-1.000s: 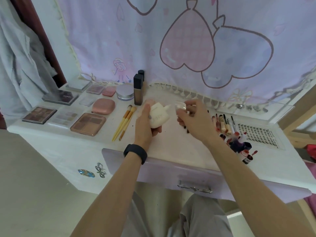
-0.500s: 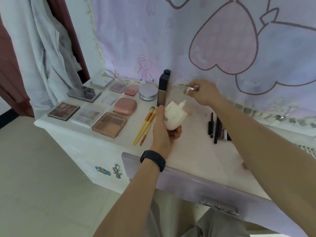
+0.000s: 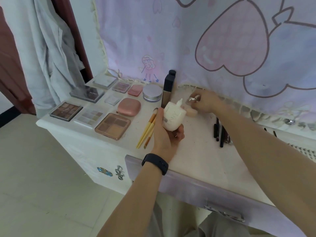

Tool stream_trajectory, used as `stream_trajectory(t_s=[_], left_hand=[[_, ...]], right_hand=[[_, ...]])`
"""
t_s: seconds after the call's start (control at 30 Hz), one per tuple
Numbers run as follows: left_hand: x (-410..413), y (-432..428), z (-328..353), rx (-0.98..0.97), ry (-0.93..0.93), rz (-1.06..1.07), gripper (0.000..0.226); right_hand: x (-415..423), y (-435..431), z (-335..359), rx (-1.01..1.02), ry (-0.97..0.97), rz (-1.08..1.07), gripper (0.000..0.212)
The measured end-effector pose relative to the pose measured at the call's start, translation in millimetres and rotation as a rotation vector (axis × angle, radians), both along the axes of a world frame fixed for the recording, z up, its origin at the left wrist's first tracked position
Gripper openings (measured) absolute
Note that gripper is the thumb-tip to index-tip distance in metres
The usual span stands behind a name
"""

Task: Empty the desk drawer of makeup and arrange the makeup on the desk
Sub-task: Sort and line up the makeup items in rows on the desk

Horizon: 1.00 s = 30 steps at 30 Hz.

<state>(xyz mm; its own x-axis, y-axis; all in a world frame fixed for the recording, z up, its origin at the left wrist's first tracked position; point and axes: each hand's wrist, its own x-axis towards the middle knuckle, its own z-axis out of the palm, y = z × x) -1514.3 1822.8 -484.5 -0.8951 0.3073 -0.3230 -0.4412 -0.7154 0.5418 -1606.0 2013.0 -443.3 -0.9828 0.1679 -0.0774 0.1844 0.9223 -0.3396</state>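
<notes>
My left hand (image 3: 166,134) grips a small white bottle (image 3: 172,117) with a pointed nozzle, held above the white desk (image 3: 196,151). My right hand (image 3: 203,101) reaches to the back of the desk and pinches a shiny silver cap (image 3: 192,99) just above a pink sponge (image 3: 190,111). Beside it stand a tall dark foundation bottle (image 3: 168,91) and a round powder jar (image 3: 152,92). Palettes, among them a brown one (image 3: 112,126), and a pink compact (image 3: 129,106) lie in rows at the left. Yellow-handled brushes (image 3: 147,130) lie near my left hand.
Dark pencils (image 3: 219,131) lie at the right of the desk. A lilac drawer front (image 3: 196,187) with a metal handle (image 3: 224,213) runs along the desk's near edge. A printed curtain (image 3: 205,40) hangs behind; grey clothing (image 3: 51,48) hangs at the left.
My right hand took the silver cap away from the bottle to the back of the desk and lowered it near the pink sponge. My view turned left. The left hand still holds the bottle.
</notes>
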Motion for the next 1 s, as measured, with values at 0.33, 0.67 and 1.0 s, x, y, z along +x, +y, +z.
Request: stream_trajectory(t_s=[0.33,0.67,1.0], left_hand=[[0,0,-2,-0.012,0.034,-0.024,0.057],[4,3,3,-0.088,0.138,-0.037,0.058],[20,15,3,-0.56,0.396,-0.036,0.037]], right_hand=[[17,-6,27,-0.06,0.044,-0.044,0.061],[90,-53,74,-0.534,-0.162,0.216,0.027],[81,-21,75,-0.446,-0.006,0.123,0.033]])
